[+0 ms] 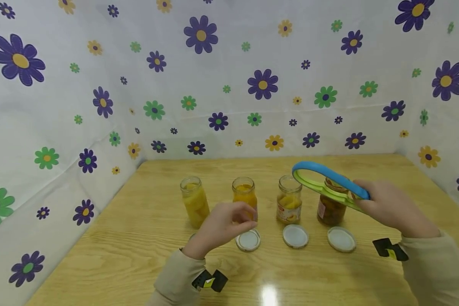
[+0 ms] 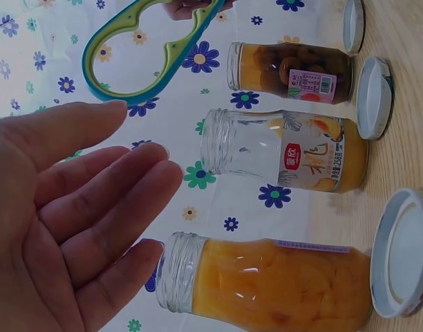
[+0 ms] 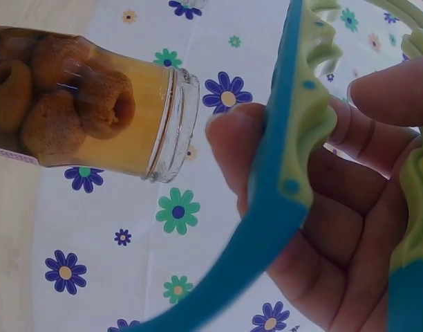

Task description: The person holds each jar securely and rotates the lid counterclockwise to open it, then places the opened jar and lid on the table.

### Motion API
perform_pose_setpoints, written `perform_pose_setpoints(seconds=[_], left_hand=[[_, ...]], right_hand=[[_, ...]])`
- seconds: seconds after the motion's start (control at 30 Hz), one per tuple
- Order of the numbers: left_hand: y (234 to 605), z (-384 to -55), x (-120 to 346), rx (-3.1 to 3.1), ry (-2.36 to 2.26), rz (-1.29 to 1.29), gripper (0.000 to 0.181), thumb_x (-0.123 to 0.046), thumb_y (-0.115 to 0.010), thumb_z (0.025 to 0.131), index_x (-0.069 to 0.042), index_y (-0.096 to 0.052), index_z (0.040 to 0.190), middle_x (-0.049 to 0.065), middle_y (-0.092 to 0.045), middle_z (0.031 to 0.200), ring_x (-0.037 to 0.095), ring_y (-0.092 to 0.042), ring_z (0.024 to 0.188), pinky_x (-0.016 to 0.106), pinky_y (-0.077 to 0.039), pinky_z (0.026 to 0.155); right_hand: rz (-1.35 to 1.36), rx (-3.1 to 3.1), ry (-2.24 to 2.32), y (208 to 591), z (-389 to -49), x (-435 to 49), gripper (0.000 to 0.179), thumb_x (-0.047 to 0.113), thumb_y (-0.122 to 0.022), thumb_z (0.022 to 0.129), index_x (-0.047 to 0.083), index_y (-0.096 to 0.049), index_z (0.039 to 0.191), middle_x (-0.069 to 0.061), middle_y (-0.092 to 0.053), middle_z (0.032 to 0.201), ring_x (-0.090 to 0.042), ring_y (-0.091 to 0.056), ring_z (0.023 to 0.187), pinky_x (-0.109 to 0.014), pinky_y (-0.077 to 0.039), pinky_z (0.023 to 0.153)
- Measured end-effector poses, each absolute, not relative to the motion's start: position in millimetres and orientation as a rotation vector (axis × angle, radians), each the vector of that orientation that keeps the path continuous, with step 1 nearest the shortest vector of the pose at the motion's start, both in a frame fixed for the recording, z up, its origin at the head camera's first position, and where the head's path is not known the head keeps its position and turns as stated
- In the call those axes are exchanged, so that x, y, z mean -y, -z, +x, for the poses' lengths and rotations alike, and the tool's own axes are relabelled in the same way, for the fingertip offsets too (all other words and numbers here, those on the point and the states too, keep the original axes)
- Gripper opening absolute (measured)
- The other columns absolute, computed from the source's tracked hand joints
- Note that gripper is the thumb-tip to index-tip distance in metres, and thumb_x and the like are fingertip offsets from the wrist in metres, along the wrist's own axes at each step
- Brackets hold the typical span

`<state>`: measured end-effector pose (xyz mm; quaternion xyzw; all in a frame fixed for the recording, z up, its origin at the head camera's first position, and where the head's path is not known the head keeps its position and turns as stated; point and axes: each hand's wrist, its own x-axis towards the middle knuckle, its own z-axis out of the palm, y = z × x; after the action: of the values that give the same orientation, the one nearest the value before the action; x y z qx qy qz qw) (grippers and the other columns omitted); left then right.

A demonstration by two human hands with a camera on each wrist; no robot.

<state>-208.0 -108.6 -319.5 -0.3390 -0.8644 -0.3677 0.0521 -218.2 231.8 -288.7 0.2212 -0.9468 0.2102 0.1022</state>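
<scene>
My right hand grips a blue-and-green jar opener, its loop reaching left above the jar of brown fruit. In the right wrist view, fingers curl round the opener's wavy handle; that jar's mouth is uncovered and apart from it. My left hand hovers in front of the orange-fruit jar, holding nothing, fingers relaxed in the left wrist view. To its right stands a lidless jar with a peach label. A jar of yellow fruit stands furthest left, also uncovered.
White-lined lids lie before the jars: one by the left hand, another lid in the middle, a further lid at right. A lid edge peeks out behind the left wrist. Flowered cloth rises behind the wooden table.
</scene>
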Motion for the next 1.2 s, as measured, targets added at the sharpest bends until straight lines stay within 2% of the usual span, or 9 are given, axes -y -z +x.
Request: perform_pose_setpoints(seconds=[0.37,0.5,0.63,0.9,1.07,1.2], left_hand=[[316,-209,111,2.647,0.940,-1.026,0.010,-0.015,-0.063,0.082,-0.008,-0.063,0.090,-0.004,-0.063,0.074,0.004,-0.056,0.065,0.020,-0.046,0.061],[316,-209,111,2.649,0.895,-1.019,0.010,-0.016,-0.063,0.082,-0.009,-0.063,0.089,-0.005,-0.062,0.073,0.004,-0.056,0.064,0.020,-0.046,0.060],[316,-209,111,2.649,0.873,-1.028,0.010,-0.016,-0.063,0.082,-0.009,-0.062,0.088,-0.004,-0.063,0.072,0.004,-0.056,0.063,0.020,-0.046,0.059],[319,-209,110,2.656,0.859,-1.045,0.010,-0.014,-0.065,0.080,-0.008,-0.061,0.087,-0.002,-0.063,0.070,0.005,-0.056,0.062,0.020,-0.046,0.057],[321,-209,108,2.696,0.853,-1.043,0.010,-0.016,-0.065,0.080,-0.010,-0.060,0.087,-0.003,-0.063,0.071,0.005,-0.057,0.063,0.020,-0.046,0.058],[322,-210,107,2.717,0.831,-1.029,0.010,-0.018,-0.065,0.081,-0.011,-0.060,0.087,-0.004,-0.063,0.071,0.004,-0.056,0.063,0.020,-0.045,0.058]], right_hand=[[0.447,2.831,-0.693,281,-217,-255,0.016,0.006,-0.046,0.082,0.009,-0.040,0.068,0.002,-0.030,0.052,-0.012,-0.029,0.041,-0.025,-0.025,0.039],[0.375,2.824,-0.697,282,-217,-268,0.013,0.009,-0.047,0.084,0.006,-0.047,0.072,0.001,-0.033,0.051,-0.014,-0.032,0.038,-0.027,-0.028,0.036],[0.321,2.854,-0.699,284,-220,-280,0.015,0.012,-0.047,0.086,0.003,-0.048,0.074,0.000,-0.034,0.052,-0.016,-0.033,0.042,-0.028,-0.029,0.039],[0.250,2.915,-0.685,292,-226,-298,0.028,0.018,-0.045,0.087,0.008,-0.037,0.063,0.000,-0.032,0.052,-0.017,-0.034,0.043,-0.029,-0.029,0.041],[0.240,2.982,-0.744,300,-232,-306,0.025,0.016,-0.045,0.088,0.005,-0.042,0.066,0.000,-0.035,0.054,-0.017,-0.037,0.047,-0.029,-0.031,0.044],[0.223,3.019,-0.807,309,-239,-311,0.024,0.015,-0.045,0.087,0.005,-0.040,0.066,0.000,-0.035,0.054,-0.016,-0.036,0.047,-0.029,-0.031,0.045]])
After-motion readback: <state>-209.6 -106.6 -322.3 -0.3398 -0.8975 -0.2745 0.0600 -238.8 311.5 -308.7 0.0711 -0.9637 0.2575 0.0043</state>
